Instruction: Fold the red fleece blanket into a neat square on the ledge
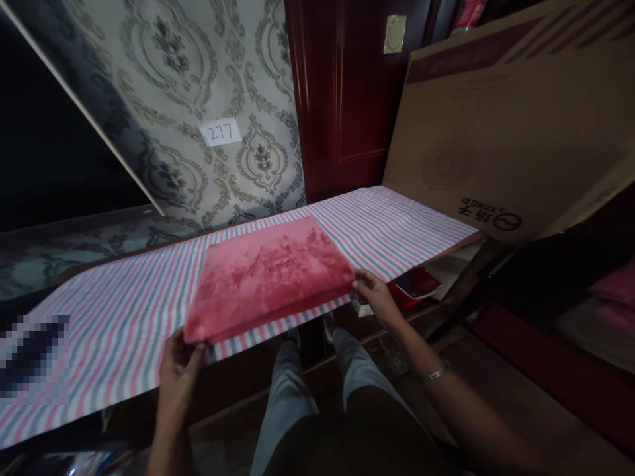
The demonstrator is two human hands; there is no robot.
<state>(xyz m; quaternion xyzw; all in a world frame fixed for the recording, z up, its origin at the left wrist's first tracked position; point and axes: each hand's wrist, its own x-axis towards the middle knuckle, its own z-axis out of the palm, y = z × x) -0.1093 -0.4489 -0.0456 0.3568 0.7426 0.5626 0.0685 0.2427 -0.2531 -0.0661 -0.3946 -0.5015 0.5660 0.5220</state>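
A folded pink plush cloth point(270, 274), with darker patches in its pile, lies flat on a pink, grey and white striped cover point(143, 291). My left hand point(181, 360) pinches its near left corner between thumb and fingers. At the near right corner, my right hand point(372, 291) grips the cloth's edge the same way. Folded layers show along the near side, between the two hands. The undersides of both corners are hidden by my fingers.
A large cardboard box point(496, 125) leans at the right end of the table. Behind stand a patterned wall with a paper label point(221, 132) and a dark red door point(342, 86). A dark screen point(59, 132) is at left. A red item point(419, 283) lies on a shelf below.
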